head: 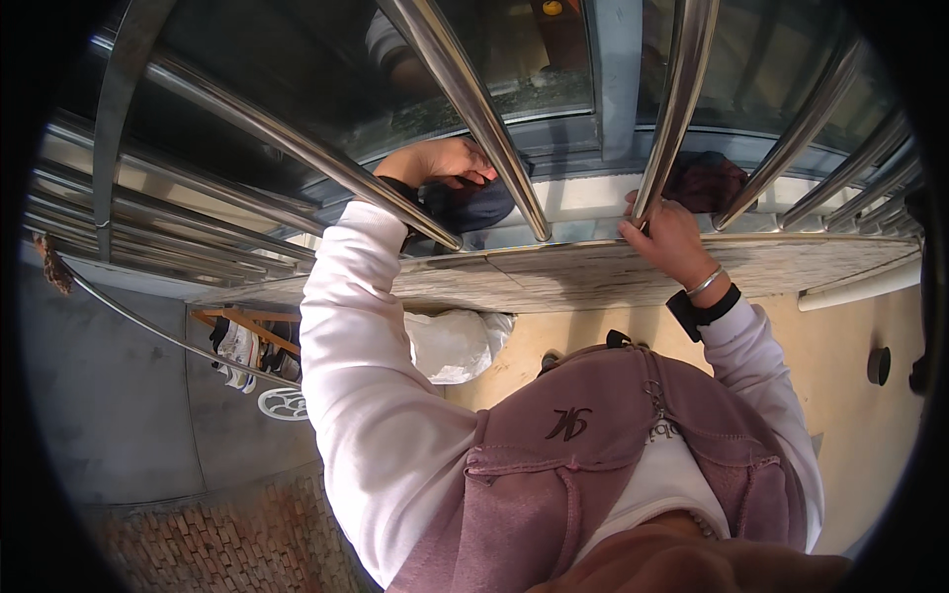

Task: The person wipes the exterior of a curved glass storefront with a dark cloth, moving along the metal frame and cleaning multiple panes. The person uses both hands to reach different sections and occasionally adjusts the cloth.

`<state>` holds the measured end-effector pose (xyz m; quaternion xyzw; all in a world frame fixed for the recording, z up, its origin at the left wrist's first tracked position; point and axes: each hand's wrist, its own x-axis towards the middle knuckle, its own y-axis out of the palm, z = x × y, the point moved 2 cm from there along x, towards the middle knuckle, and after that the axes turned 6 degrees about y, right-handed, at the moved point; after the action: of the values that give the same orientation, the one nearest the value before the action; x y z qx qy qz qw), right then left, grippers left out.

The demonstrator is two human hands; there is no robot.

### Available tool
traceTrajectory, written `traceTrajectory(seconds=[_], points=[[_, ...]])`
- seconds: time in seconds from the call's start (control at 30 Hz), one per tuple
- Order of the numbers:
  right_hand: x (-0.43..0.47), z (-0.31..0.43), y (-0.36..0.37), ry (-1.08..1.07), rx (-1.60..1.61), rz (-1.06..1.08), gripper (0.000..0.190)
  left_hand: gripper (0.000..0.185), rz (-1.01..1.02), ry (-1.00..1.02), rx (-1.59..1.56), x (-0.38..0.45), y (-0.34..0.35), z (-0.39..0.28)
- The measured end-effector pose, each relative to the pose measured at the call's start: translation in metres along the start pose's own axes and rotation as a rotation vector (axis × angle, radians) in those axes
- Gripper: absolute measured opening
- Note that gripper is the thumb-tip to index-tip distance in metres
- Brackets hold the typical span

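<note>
My left hand point(465, 163) reaches through the polished metal bars of a window guard, its fingers curled on a bunched dark cloth point(474, 206) on the sill. The bars partly hide that hand and its wrist. At the base of another metal bar point(678, 96), my right hand point(667, 236) has its thumb and fingers around the bar. A second, dark reddish cloth point(708, 181) lies behind the bars, just beyond my right hand. A bracelet and a dark watch are on my right wrist.
Window glass point(489, 44) stands behind the bars, above a stone-faced ledge point(578, 274). Below are a white plastic bag point(456, 345), shoes point(241, 352) on a wooden rack point(259, 319), a curved metal rod point(170, 333) and a pale pipe point(860, 285).
</note>
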<state>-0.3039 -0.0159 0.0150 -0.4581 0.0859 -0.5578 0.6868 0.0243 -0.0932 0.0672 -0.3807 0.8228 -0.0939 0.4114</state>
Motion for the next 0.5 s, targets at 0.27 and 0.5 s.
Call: traceTrajectory(seconds=[0.27, 0.5], points=[[0.0, 0.002, -0.006, -0.024, -0.016, 0.077, 0.024, 0.052, -0.139, 0.015, -0.149, -0.029, 0.007, 0.006], [0.001, 0.0, -0.005, -0.042, 0.032, 0.081, 0.023, 0.037, -0.376, -0.098, -0.175, -0.05, 0.012, 0.029]])
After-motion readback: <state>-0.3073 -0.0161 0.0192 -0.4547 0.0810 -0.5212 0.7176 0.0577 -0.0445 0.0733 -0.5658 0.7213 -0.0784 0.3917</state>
